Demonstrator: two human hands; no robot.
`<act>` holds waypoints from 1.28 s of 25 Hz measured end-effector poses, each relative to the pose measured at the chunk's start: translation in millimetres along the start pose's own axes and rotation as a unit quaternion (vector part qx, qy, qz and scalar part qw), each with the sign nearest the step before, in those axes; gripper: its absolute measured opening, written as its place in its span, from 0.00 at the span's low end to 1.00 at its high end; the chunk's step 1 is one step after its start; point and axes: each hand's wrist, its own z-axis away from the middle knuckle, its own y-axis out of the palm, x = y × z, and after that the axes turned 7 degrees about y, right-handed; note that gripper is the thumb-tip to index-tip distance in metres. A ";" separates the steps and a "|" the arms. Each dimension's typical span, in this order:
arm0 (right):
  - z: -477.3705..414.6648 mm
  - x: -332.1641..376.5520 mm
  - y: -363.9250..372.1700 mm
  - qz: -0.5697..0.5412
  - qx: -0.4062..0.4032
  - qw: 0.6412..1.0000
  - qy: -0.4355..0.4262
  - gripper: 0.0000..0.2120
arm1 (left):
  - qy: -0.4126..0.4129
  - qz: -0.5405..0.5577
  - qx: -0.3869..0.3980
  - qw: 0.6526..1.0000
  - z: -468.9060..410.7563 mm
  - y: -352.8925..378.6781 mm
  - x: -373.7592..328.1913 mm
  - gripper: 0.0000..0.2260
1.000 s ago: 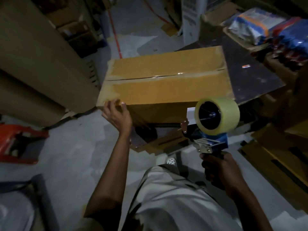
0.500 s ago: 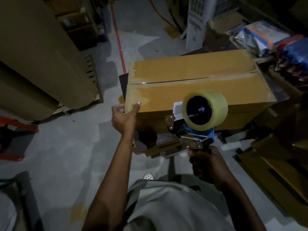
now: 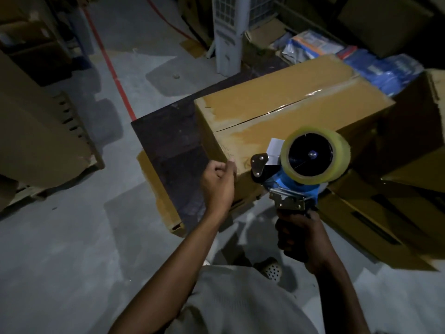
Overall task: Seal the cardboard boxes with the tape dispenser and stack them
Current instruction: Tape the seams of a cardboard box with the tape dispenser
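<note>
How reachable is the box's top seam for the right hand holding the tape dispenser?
Probably yes: the right hand holds the tape dispenser close by the box; nothing stands between it and the seam.

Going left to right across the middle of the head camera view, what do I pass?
Flattened cardboard stack → red floor line → dark board → left hand → tape dispenser.

On my feed the wearer has a pale grey garment (image 3: 240, 304) with a fine ribbed weave (shirt or trousers, I can't tell). Both arms (image 3: 173, 268) are bare down to the left grip (image 3: 218, 182) and right grip (image 3: 301, 239). One white shoe (image 3: 272, 271) has round holes.
</note>
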 end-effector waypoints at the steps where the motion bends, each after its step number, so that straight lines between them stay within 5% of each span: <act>1: 1.7 -1.8 1.0 -0.004 0.003 1.000 -0.003 0.08 | -0.054 0.010 0.069 0.996 6.8 -5.1 -7.5 0.21; 5: 6.8 -5.7 4.7 -0.015 0.003 0.999 -0.033 0.09 | -0.344 0.090 0.366 0.860 11.0 -17.2 -21.0 0.39; 8: 10.1 -5.3 1.1 -0.017 0.007 0.999 -0.043 0.07 | -0.389 0.193 0.414 0.800 8.7 -14.5 -17.3 0.39; 15: 14.3 -3.2 -19.6 -0.005 0.055 0.998 -0.040 0.07 | -0.375 0.246 0.374 0.812 16.7 -6.7 -31.1 0.12; 21: 23.1 6.2 -47.8 0.040 0.091 0.994 -0.040 0.05 | -0.369 0.228 0.400 0.807 28.9 9.8 -29.0 0.24; 27: 34.3 15.8 -81.4 0.064 0.119 0.990 -0.044 0.10 | -0.379 0.260 0.387 0.799 62.2 33.8 -29.6 0.08; 32: 41.5 23.6 -108.2 0.114 0.137 0.983 -0.050 0.10 | -0.400 0.292 0.339 0.800 66.1 56.1 -24.1 0.16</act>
